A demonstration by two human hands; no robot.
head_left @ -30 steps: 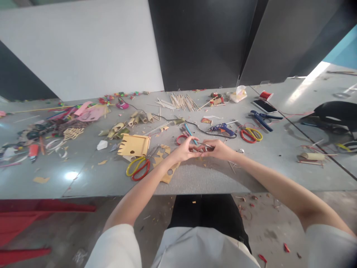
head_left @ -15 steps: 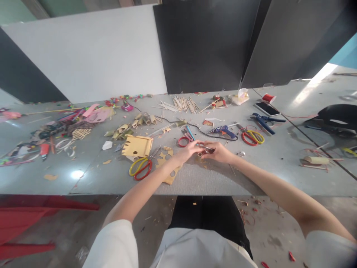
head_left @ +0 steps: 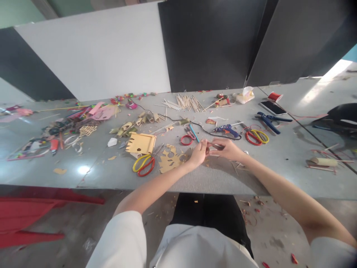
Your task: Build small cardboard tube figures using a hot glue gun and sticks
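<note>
Above the table's near half, my left hand point(head_left: 198, 153) and my right hand point(head_left: 229, 149) meet at the fingertips. A slim dark object point(head_left: 219, 146) shows between the fingers of my right hand; its exact kind is unclear. My left hand is closed, and whatever it pinches is hidden behind its fingers. Beyond the left hand lie a blue pen-like stick point(head_left: 194, 133) and a red ring-shaped handle point(head_left: 186, 140). Left of it rests a tan sheet with cut-out holes point(head_left: 170, 159), beside scissors with yellow and red handles point(head_left: 146, 165).
A blue glue gun point(head_left: 227, 130) with a dark cord lies beyond my hands. Rightward are another pair of scissors point(head_left: 257, 137), blue pliers point(head_left: 269, 122) and a phone point(head_left: 273, 108). Bamboo pieces point(head_left: 129, 127), a notched yellow box point(head_left: 141, 143) and thin sticks point(head_left: 189, 103) lie leftward and behind.
My left hand has turned and closed more, its fingers now drawn in against the right hand's fingertips. The small ring-shaped piece seen between the hands before is now hidden. The view has shifted slightly.
</note>
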